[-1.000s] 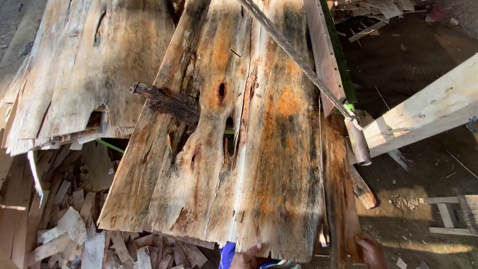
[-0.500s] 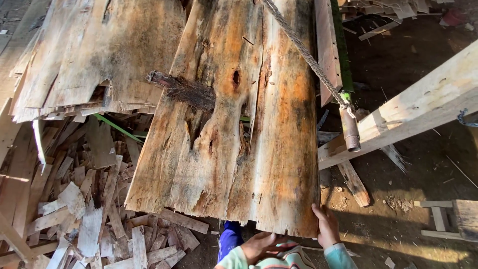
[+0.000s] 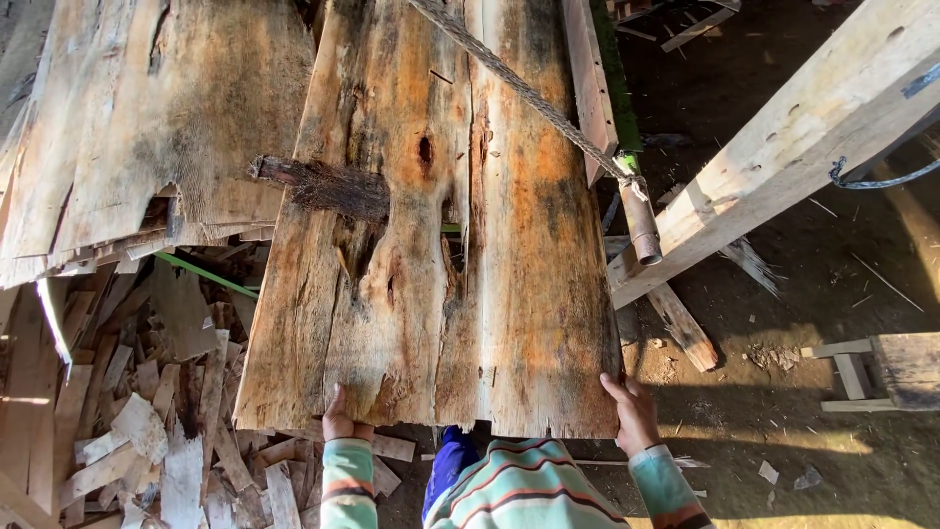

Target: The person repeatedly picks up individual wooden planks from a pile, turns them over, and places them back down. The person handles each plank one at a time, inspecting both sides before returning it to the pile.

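A: Logging the hands. The left hand (image 3: 340, 419) is clamping the near left corner of the wide weathered slab (image 3: 431, 245), thumb lying on top, fingers hidden under the edge. Half a second ago that hand was hovering open below the middle of the near edge, touching nothing.

B: And the other one?

A: The right hand (image 3: 634, 415) is gripping the near right corner, fingers lying up over the top face. It is sitting almost where it was half a second ago; a second ago it was low at the bottom border, beside a loose bark strip that is no longer showing.

B: Where is the slab lying?

A: It is running away from the person, its far end out of view, its left edge just beside the stack of thin boards (image 3: 147, 127). A dark splintered stub (image 3: 318, 186) is sticking out from its left edge. A twisted rope (image 3: 519, 88) is crossing its upper right part diagonally, ending at a metal sleeve (image 3: 641, 223) that is resting against the pale beam (image 3: 783, 147) on the right.

B: Underneath?

A: Wood offcuts (image 3: 157, 392) are littering the ground on the left; bare dirt ground (image 3: 783, 431) on the right. The striped sleeves are now showing fully.
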